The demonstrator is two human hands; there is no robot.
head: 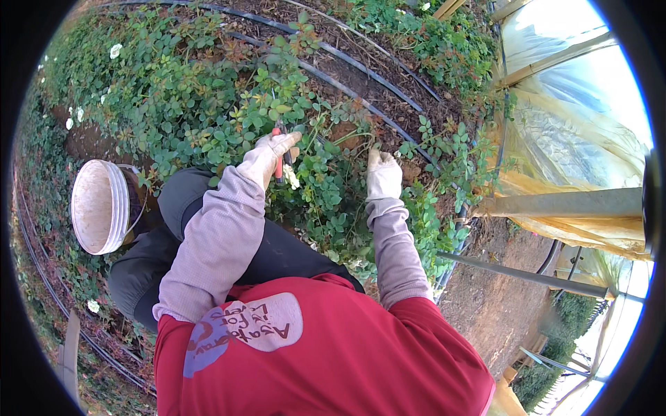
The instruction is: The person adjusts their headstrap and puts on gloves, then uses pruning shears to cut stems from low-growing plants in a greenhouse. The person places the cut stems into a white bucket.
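My left hand (271, 153), in a pale work glove, is closed around the red handles of pruning shears (278, 161). The blades point away from me into the rose foliage (281, 104). A white rose bloom (291, 178) sits just right of the handles. To the right, my right hand (384, 174), also gloved, has its fingers closed at a thin green rose stem (370, 139); the fingertips are partly hidden. Bent stems (343, 138) run between the two hands over a patch of bare soil.
A white plastic bucket (99, 207) lies tipped beside my left knee (184, 195). Dark irrigation pipes (359, 96) cross the bed beyond my hands. At right stand a post (567, 203), plastic sheeting (567, 135) and a dirt path (484, 296).
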